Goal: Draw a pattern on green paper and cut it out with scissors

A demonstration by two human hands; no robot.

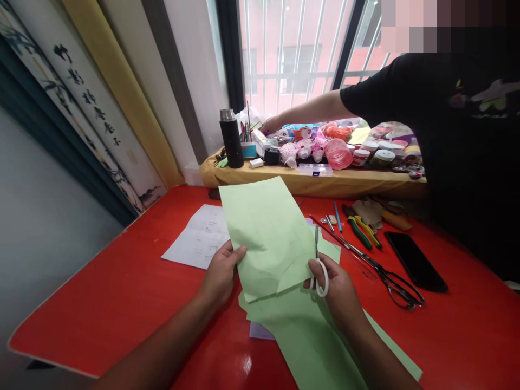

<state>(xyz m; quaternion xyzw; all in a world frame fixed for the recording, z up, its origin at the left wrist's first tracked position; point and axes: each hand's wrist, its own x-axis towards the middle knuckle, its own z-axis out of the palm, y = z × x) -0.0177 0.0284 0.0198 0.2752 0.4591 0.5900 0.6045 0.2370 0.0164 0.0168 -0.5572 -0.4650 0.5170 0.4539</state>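
My left hand (222, 271) pinches the left edge of a light green sheet (264, 233), thumb on top. The sheet is raised and tilted, with creases across its lower half. White-handled scissors (322, 279) are in my right hand (335, 284), closed around their loops at the sheet's right edge, with the blades pointing away from me. Whether the blades are apart is too small to tell. Beneath the raised sheet, more green paper (312, 330) lies on the red table (122, 303), with a bit of purple paper (261, 331) showing under it.
A white sheet with drawings (199, 238) lies at the left. Right of the green paper are long black scissors (396, 287), pliers (365, 232) and a phone (416, 261). A black bottle (231, 140) stands on the cluttered ledge (260, 180), where a person in black (459, 162) reaches across.
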